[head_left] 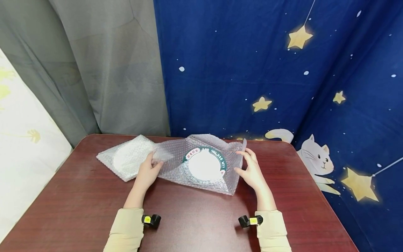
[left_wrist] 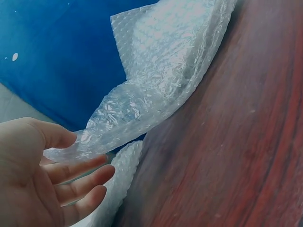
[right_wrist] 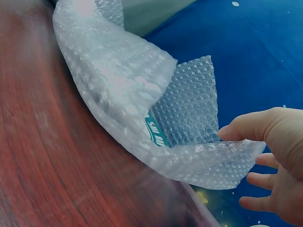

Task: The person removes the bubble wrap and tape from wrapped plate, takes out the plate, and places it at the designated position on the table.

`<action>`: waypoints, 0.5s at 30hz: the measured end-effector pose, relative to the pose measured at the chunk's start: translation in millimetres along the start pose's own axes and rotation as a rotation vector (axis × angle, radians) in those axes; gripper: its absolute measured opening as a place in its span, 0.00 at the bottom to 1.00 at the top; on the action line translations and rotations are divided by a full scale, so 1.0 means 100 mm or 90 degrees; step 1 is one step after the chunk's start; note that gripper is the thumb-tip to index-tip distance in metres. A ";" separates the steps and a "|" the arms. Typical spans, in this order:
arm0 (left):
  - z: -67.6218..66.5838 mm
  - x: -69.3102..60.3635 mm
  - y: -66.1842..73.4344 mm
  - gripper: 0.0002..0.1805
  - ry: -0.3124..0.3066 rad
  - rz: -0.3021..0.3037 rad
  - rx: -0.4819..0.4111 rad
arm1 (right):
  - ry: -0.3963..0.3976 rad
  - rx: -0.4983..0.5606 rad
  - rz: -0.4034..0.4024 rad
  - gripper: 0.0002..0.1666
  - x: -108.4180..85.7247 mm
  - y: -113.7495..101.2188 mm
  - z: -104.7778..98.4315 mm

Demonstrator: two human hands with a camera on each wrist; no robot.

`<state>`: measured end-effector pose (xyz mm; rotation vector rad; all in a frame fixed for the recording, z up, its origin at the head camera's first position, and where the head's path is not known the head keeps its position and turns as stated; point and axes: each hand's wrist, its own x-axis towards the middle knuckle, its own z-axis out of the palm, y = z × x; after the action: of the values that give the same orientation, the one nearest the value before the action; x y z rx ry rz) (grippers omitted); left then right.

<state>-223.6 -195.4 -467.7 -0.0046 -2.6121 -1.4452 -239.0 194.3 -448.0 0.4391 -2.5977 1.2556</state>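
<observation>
A round white disc with a green lettered rim lies on the reddish-brown table, inside a loosely folded sheet of bubble wrap; the rim's nearer part shows only faintly through the film. Left of the disc, the left hand pinches one end of that sheet between thumb and fingers. Just right of the disc, the right hand pinches the opposite edge (its lower fingers spread loosely beneath, as the right wrist view shows). Farther left of the disc, past the left hand, lies a white bubble-wrapped packet. Beyond the disc hangs a blue star-printed curtain.
</observation>
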 end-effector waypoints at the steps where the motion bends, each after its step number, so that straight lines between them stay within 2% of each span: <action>1: 0.00 0.00 -0.01 0.35 0.008 0.001 0.001 | 0.003 -0.004 0.006 0.34 0.00 0.01 -0.01; 7: -0.04 0.00 -0.01 0.41 0.054 0.013 -0.009 | 0.022 -0.033 0.032 0.33 -0.01 0.08 -0.08; 15: -0.10 0.01 -0.05 0.50 0.084 0.008 -0.019 | 0.033 -0.080 0.075 0.34 -0.04 0.16 -0.17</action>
<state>-223.8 -206.6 -466.4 0.0682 -2.4813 -1.4297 -240.3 217.9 -450.3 0.2310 -2.6720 1.1147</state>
